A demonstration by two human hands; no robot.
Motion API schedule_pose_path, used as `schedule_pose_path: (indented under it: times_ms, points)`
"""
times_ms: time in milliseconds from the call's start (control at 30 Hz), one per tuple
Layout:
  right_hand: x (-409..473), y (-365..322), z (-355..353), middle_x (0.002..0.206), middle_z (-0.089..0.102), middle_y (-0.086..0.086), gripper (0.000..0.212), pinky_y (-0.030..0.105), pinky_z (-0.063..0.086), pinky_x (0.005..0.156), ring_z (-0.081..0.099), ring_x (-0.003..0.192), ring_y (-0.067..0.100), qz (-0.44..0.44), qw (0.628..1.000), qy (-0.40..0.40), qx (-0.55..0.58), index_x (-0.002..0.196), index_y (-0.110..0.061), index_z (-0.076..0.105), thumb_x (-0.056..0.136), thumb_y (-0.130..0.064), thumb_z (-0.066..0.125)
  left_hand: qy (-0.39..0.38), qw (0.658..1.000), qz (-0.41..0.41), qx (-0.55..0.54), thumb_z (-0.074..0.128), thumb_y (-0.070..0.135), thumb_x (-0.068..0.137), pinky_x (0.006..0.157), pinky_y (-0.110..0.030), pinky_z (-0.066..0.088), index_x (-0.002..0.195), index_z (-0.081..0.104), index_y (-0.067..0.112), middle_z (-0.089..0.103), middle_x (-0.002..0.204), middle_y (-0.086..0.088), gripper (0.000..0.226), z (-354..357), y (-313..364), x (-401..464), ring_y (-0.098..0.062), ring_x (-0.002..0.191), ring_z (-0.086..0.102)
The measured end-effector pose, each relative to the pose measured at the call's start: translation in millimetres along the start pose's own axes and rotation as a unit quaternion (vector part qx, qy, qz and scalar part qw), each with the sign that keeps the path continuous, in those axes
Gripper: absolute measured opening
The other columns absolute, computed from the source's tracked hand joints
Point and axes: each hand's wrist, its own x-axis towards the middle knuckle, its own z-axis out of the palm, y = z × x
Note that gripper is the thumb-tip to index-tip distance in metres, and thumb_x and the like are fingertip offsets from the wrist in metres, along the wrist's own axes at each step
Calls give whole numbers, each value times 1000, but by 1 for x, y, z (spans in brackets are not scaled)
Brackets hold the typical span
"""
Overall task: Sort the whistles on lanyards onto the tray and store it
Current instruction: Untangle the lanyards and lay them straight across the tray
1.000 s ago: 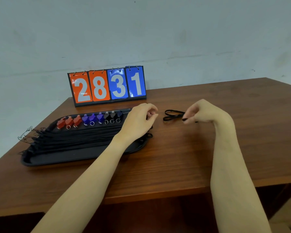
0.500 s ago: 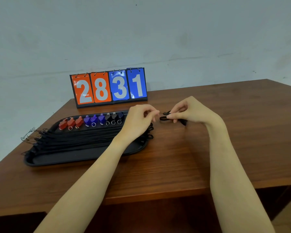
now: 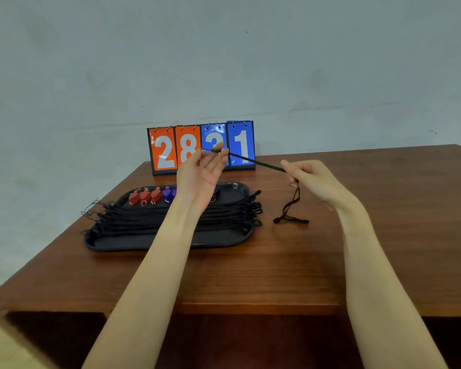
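I have one view, from the head camera. It looks forward and down over the bench (image 3: 277, 262) from its near edge, facing the wall (image 3: 224, 62). Wide angle, close in: both forearms run up from the bottom edge, and the scoreboard (image 3: 171, 150) stands at the bench's far edge.

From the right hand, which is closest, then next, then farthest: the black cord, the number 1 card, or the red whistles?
1. The black cord: the right hand pinches it, and its loop hangs below the hand to the table.
2. The number 1 card: behind and to the left, by the wall.
3. The red whistles: far left, on the tray.
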Motion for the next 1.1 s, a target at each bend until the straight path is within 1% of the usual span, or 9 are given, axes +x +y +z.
schedule_pose_path:
  times_ms: [133,233,367,500,667,767,900,1000,1100]
  points:
    - [-5,-6,-2,49,46,-4,46,27,45,91,55,63,17,-7,999,1,49,59,-15,43,97,-41,47,34,995,57,74,46,12,99,74,-30,56,87,53,8,68,77,-7,15,-9,22,-7,-19,75,68]
    - [-16,-11,3,45,38,-5,39,30,56,68,47,49,16,12,996,-11,92,66,-12,48,96,-37,51,61,980,91,167,53,14,97,74,-27,55,106,53,3,66,85,-8,14,-25,39,-13,-17,77,66]
    - [-29,-15,10,48,34,-3,39,26,44,57,33,46,13,6,998,-19,64,70,-10,55,93,-41,55,107,928,130,332,61,8,91,82,-28,57,120,56,1,69,100,-12,30,-50,59,-33,-18,86,70]
    - [-41,-15,21,50,37,0,41,23,36,53,32,46,14,16,998,-42,43,70,-8,59,91,-43,58,134,896,154,396,67,7,86,84,-30,58,108,67,5,73,97,-14,22,-78,75,-60,-21,90,72]
    - [-49,-18,44,48,57,-18,28,10,34,50,43,42,0,-1,997,-78,-27,78,-10,71,93,-30,59,200,836,180,478,64,2,87,73,-22,59,101,67,3,72,93,-14,14,-117,102,-75,-17,80,73]
    - [-47,-14,57,60,62,-9,24,18,42,60,50,51,-3,-19,995,-65,-73,74,-17,71,94,-20,58,224,788,192,540,63,-2,88,66,-16,57,93,67,2,71,92,-17,8,-142,118,-84,-21,78,72]
    - [-40,-13,74,72,67,-10,29,28,46,86,62,83,4,-10,994,-11,-109,63,-17,69,91,-17,62,243,739,203,594,67,-1,84,67,-20,58,84,69,7,71,87,-17,8,-164,136,-87,-24,77,72]
    - [-40,-14,86,66,69,-9,15,31,51,85,65,81,4,4,993,44,-108,70,-21,70,85,-23,70,265,702,209,627,70,3,82,77,-35,59,84,71,5,71,84,-12,3,-176,143,-82,-24,80,70]
    - [-41,-15,97,76,69,-9,13,34,53,78,63,83,8,15,984,74,-164,71,-23,67,81,-28,74,269,660,208,670,72,8,79,78,-30,52,81,73,8,71,82,-6,2,-178,142,-79,-19,81,66]
